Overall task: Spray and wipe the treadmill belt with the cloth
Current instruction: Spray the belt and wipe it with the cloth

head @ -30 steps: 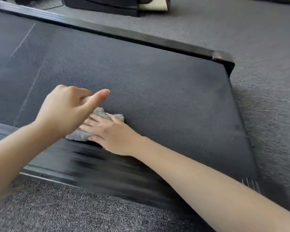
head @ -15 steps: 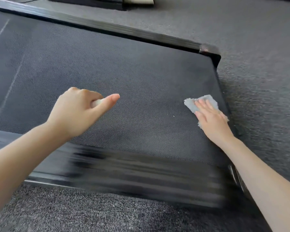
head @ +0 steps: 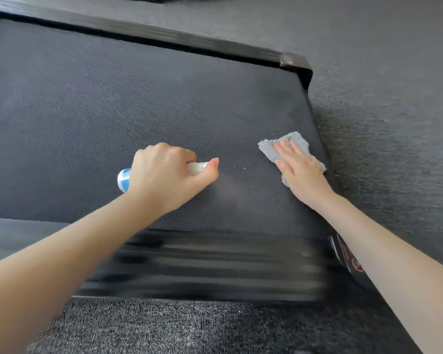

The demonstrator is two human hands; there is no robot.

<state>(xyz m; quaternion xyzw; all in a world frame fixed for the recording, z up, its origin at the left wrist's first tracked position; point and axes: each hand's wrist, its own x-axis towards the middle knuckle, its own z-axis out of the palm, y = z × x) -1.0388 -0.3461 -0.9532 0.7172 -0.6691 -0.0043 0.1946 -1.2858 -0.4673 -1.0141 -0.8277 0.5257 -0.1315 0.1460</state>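
Left hand point(head: 168, 175) curled in a grip; right hand point(head: 301, 169) pressed flat.

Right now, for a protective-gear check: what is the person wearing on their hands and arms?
Nothing visible: the left hand and right hand are ungloved, no rings or watch show, and no sleeve comes into view on either arm.

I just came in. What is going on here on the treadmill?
A person is cleaning the treadmill belt. The left hand grips a small spray bottle with a blue and white label, its nozzle end aimed toward the right along the belt. The right hand presses a grey cloth flat on the belt near its right edge, with straight fingers.
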